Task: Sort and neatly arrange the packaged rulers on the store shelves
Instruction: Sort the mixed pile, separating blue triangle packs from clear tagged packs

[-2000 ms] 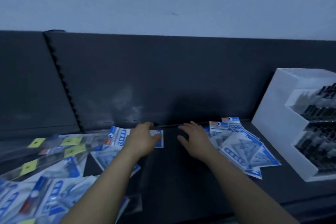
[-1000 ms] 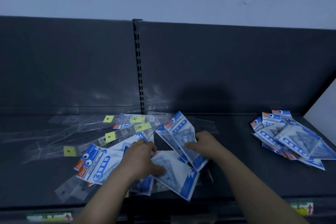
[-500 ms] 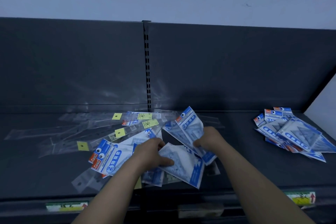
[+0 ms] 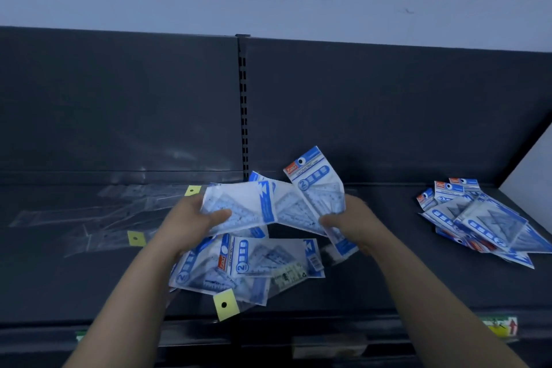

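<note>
Left hand [image 4: 191,224] has its fingers [image 4: 219,215] curled round one blue ruler packet [image 4: 239,209], right hand [image 4: 355,221] pinches a fanned bunch [image 4: 313,197], both held just above the loose pile [image 4: 254,266] on the shelf [image 4: 373,278].

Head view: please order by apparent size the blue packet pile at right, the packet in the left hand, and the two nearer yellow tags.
1. Blue packet pile.
2. Packet held by the left hand.
3. Edge yellow tag and left yellow tag: the edge one looks larger, but it is nearer, so unranked.
</note>
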The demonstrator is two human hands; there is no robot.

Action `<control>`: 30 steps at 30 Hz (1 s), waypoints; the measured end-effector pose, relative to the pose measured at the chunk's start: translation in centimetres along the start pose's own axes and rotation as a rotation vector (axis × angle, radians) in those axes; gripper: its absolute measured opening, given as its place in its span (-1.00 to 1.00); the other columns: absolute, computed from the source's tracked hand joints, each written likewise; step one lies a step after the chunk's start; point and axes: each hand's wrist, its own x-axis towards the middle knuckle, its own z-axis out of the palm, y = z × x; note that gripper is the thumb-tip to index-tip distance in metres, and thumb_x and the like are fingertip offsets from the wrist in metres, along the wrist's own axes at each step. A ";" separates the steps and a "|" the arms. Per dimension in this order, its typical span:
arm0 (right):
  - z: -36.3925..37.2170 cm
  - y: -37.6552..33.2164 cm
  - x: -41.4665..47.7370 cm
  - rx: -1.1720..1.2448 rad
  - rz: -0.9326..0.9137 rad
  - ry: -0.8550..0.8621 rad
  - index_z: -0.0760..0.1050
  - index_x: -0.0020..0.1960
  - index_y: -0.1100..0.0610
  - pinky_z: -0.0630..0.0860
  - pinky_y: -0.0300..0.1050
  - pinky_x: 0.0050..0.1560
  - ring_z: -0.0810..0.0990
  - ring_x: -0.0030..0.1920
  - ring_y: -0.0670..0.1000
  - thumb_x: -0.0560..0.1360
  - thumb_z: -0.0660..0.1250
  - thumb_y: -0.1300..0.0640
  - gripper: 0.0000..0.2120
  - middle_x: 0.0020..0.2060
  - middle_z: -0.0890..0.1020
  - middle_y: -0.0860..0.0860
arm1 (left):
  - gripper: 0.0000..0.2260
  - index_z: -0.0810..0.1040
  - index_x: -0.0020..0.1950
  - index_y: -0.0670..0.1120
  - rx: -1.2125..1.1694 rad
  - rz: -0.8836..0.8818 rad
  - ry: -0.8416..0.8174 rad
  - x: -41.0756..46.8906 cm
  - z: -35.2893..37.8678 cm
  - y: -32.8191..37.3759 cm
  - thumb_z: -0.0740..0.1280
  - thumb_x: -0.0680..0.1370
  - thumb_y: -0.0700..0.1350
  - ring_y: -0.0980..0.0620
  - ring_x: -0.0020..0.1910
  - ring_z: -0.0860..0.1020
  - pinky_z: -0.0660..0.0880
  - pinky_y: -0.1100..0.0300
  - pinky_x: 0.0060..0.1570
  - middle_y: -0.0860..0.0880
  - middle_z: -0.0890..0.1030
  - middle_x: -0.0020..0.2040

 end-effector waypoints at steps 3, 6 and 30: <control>2.2 0.6 0.1 -0.079 0.063 -0.060 0.57 0.04 0.16 0.52 -0.14 -0.20 0.62 -0.13 0.03 0.40 0.42 0.32 -0.77 -0.08 0.64 0.08 | -0.85 0.60 0.07 -0.10 0.055 -0.078 -0.066 -0.8 -0.1 -0.9 0.41 0.52 -0.10 0.03 -0.11 0.61 0.45 0.16 -0.15 -0.04 0.67 -0.04; 3.9 1.7 0.0 -0.111 0.117 -0.035 0.57 0.05 0.18 0.52 -0.13 -0.17 0.61 -0.14 0.05 0.40 0.38 0.32 -0.77 -0.07 0.64 0.10 | -0.81 0.58 0.08 -0.11 0.090 -0.146 -0.106 -1.1 1.3 -1.9 0.44 0.50 -0.10 0.05 -0.09 0.59 0.47 0.17 -0.11 -0.06 0.65 0.05; 8.4 -1.6 0.1 0.109 0.073 0.022 0.55 0.15 0.23 0.49 -0.08 -0.09 0.60 -0.05 0.13 0.44 0.41 0.32 -0.72 0.01 0.62 0.15 | -0.79 0.53 -0.13 -0.19 0.156 -0.259 0.153 -0.7 -4.1 -6.7 0.49 0.39 -0.11 -0.11 -0.19 0.61 0.42 0.19 -0.29 -0.12 0.62 -0.19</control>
